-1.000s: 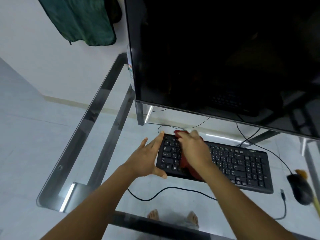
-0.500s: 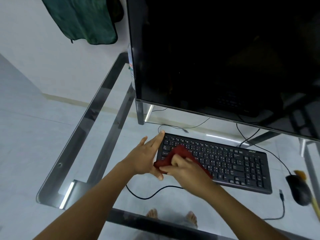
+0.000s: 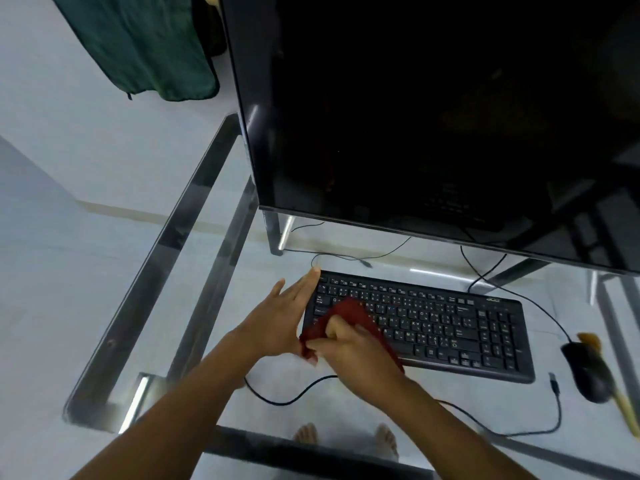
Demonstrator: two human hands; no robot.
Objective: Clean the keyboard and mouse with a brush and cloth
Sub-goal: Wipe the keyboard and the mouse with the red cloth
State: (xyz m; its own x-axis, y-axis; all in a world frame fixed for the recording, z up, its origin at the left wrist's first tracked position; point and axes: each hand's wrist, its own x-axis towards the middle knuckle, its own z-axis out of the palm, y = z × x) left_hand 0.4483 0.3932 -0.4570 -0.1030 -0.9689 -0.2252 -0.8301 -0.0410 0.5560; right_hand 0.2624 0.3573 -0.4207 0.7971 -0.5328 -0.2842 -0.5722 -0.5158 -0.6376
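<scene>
A black keyboard [image 3: 446, 327] lies on the glass desk [image 3: 194, 341] below the monitor. My right hand [image 3: 353, 355] presses a dark red cloth [image 3: 349, 315] onto the keyboard's front left corner. My left hand [image 3: 277, 320] rests flat against the keyboard's left end, fingers spread, holding nothing. A black mouse [image 3: 587, 372] sits to the right of the keyboard. A brush [image 3: 620, 396] with a yellowish handle lies beside the mouse, partly behind it.
A large dark monitor [image 3: 433, 116] stands just behind the keyboard. Black cables [image 3: 550, 410] loop across the glass in front. A green cloth [image 3: 145, 46] hangs on the wall at the upper left. My bare feet show through the glass.
My right hand has dragged the red cloth from the keyboard's back left keys toward its front left corner. My left hand has stayed at the left end.
</scene>
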